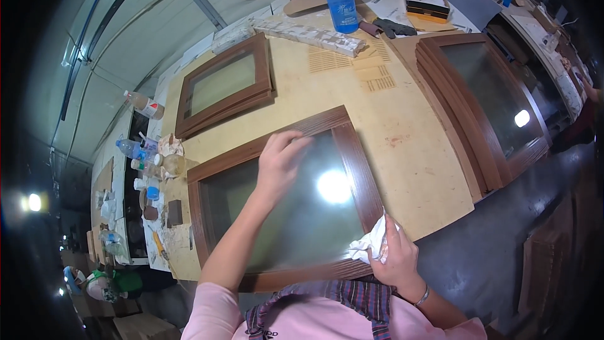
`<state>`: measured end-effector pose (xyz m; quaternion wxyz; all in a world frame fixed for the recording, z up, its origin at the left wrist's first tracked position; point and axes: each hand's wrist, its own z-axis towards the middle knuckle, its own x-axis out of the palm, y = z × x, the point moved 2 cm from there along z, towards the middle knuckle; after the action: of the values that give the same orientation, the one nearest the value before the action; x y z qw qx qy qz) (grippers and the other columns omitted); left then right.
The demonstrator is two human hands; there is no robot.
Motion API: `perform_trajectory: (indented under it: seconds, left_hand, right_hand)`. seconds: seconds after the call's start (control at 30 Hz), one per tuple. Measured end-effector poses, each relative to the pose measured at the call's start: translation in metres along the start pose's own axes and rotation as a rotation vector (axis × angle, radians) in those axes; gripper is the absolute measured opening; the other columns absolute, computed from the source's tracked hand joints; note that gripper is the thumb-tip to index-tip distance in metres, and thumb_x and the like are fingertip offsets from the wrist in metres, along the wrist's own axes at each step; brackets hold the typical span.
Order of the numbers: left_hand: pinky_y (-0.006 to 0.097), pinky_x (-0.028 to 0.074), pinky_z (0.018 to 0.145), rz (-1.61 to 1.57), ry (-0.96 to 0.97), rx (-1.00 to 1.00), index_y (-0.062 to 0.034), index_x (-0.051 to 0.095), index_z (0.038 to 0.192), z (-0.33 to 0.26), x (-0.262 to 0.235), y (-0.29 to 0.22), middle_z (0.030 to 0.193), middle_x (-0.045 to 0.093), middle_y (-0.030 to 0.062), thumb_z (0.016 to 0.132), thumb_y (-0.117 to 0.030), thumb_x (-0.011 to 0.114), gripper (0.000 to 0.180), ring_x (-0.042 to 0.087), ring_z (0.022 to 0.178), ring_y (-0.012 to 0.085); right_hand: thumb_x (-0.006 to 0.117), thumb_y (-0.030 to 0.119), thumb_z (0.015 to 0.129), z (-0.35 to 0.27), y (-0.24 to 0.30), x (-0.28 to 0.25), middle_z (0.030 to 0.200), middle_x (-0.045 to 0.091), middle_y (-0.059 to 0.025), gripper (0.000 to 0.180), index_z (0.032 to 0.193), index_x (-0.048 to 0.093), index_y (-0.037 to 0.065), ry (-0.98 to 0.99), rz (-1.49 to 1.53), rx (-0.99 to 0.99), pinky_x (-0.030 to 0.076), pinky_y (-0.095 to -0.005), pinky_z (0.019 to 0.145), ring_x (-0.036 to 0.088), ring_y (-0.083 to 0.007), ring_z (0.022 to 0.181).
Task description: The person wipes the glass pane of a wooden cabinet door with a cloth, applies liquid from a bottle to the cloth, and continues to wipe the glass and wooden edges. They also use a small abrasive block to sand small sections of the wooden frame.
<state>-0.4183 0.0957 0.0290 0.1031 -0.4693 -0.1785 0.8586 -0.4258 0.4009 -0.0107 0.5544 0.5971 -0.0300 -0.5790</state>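
A brown wooden frame with a glass panel [277, 214] lies flat on the table in front of me. My left hand [281, 162] is over the glass by the frame's far rail, its fingers bent together; anything small in them is hidden. At the near right corner, my right hand [397, 258] grips a crumpled white cloth [372, 242], which touches the frame there. Light glares off the middle right of the glass.
More glazed frames lie stacked at the far left [259, 88] and at the right [462, 113]. A blue water bottle [341, 9] stands at the back beside a long paint-spotted bar [308, 36]. Several plastic bottles [171, 165] crowd the left edge.
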Motion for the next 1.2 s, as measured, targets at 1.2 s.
perform_trajectory:
  seconds: [1.2]
  left_hand:
    - [0.039, 0.049, 0.093, -0.347, 1.046, 0.484, -0.0087, 0.074, 0.099, 0.078, 0.058, -0.086, 0.109, 0.063, 0.0073, 0.084, -0.002, 0.067, 0.018, 0.057, 0.109, 0.0272]
  right_hand:
    - [0.075, 0.016, 0.072, -0.012, -0.017, 0.009, 0.109, 0.065, -0.0267, 0.066, 0.128, 0.052, -0.01, -0.149, 0.136, 0.031, 0.056, -0.044, 0.083, 0.068, -0.0416, 0.095]
